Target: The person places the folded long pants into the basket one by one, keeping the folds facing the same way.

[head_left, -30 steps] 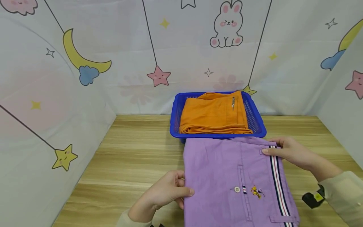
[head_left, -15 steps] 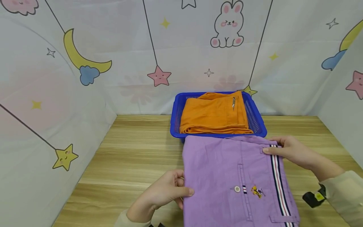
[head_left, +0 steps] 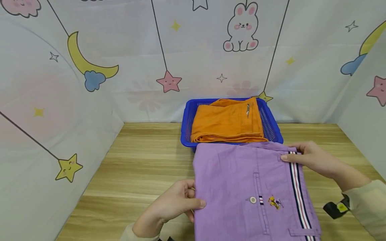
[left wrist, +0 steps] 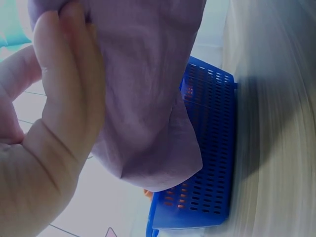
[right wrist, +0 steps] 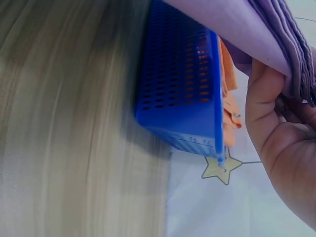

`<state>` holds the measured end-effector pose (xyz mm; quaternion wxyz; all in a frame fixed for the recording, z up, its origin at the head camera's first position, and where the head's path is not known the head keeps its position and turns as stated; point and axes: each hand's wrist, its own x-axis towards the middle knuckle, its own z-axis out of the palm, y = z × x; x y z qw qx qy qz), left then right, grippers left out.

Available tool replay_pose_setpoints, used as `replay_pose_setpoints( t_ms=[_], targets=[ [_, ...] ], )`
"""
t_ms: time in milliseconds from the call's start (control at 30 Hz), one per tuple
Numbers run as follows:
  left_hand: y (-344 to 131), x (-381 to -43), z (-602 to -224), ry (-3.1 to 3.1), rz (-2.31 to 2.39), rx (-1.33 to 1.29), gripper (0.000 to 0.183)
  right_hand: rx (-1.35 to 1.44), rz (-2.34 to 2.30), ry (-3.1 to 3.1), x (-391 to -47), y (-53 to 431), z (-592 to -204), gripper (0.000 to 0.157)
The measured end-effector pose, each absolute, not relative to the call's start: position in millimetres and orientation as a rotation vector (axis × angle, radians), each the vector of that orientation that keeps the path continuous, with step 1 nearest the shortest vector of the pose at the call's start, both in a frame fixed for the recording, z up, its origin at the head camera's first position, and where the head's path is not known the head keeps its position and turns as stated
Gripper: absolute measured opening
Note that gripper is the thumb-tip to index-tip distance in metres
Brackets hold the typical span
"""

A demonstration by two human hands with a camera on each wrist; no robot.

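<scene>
Folded purple trousers with a striped waistband, a button and a small embroidered emblem hang between both hands, raised above the table. My left hand pinches their left edge, thumb on top and fingers beneath. At the upper right corner, by the waistband, my right hand grips the stacked layers, which show edge-on in the right wrist view. Just behind the trousers stands a blue plastic basket, its front rim partly covered by them. Folded orange trousers lie inside that basket.
The basket stands at the back of a wood-grain table, close to a white curtain printed with stars, moons and a rabbit. More printed cloth encloses the left and right sides. A black strap device sits at the right wrist.
The purple trousers have risen slightly and edged toward the basket, now overlapping more of its front rim. Both hands keep their hold. Basket and orange trousers stay put.
</scene>
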<state>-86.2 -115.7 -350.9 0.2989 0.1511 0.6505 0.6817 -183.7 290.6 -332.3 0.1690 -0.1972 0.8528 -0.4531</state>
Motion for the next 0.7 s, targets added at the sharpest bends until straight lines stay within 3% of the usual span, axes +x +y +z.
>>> replay_pose_setpoints(
  t_ms=[700],
  targets=[
    [-113, -85, -337, 1.752, 1.835, 0.468, 0.035, -0.559, -1.312, 2.495, -185, 293, -316, 0.031]
  ],
)
